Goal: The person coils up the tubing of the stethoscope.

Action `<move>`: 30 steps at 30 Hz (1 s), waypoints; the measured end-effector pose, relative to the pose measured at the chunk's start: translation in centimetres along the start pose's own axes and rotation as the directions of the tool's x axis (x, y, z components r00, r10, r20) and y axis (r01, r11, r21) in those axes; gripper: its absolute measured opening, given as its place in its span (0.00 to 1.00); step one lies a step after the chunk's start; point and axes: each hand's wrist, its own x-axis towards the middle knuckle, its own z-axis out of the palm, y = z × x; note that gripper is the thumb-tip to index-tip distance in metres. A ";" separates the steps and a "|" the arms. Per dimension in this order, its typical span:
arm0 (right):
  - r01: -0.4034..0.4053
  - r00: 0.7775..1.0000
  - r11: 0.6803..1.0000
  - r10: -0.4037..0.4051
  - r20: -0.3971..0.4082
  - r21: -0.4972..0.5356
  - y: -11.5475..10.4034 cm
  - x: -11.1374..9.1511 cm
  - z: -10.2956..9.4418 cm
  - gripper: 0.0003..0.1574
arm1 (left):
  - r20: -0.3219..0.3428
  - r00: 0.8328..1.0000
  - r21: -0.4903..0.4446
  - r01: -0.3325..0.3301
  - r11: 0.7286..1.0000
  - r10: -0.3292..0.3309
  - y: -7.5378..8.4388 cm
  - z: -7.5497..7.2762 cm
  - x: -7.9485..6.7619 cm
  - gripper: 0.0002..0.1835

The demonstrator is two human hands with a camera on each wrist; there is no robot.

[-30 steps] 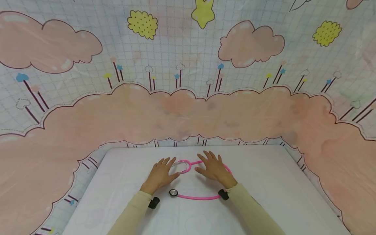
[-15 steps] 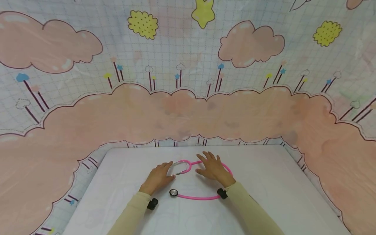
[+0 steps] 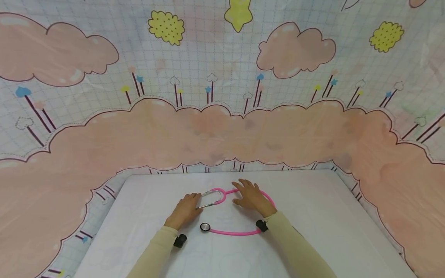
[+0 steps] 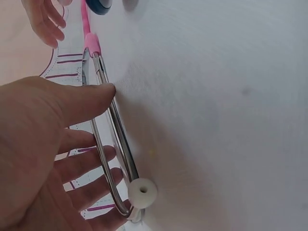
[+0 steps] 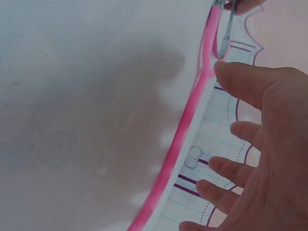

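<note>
A pink stethoscope (image 3: 236, 233) lies in a loop on the white table, its chest piece (image 3: 205, 227) nearest the front. My left hand (image 3: 184, 212) holds the metal ear tubes (image 3: 208, 205) near their ends. In the left wrist view the thumb (image 4: 91, 101) lies across one tube, fingers behind the other, and a white eartip (image 4: 143, 193) shows beyond them. My right hand (image 3: 253, 200) spreads over the far part of the pink tubing, hiding some of it. From the right wrist its thumb (image 5: 240, 82) appears right by the fork of the tubing (image 5: 207, 73), fingers spread.
The white table (image 3: 313, 231) stretches around the stethoscope on all sides. A cloth printed with clouds and stars (image 3: 215, 135) hangs behind it. Black wrist cameras (image 3: 180, 241) sit under both sleeves.
My left hand has drawn left along the ear tubes, its thumb and fingers closing toward each other about their ends. The right hand has shifted only slightly, and the stethoscope lies where it was.
</note>
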 end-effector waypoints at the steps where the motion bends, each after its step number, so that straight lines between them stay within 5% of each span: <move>1: 0.001 1.000 1.000 -0.001 0.005 0.000 0.0 0.0 0.0 0.44 | 0.000 1.000 0.000 0.000 1.000 0.000 0.0 0.0 0.0 0.32; 30: 0.038 0.999 0.999 -0.038 0.028 0.021 -0.3 0.9 0.8 0.36 | -0.070 0.997 0.010 -0.023 1.000 0.024 -0.4 0.6 -0.2 0.26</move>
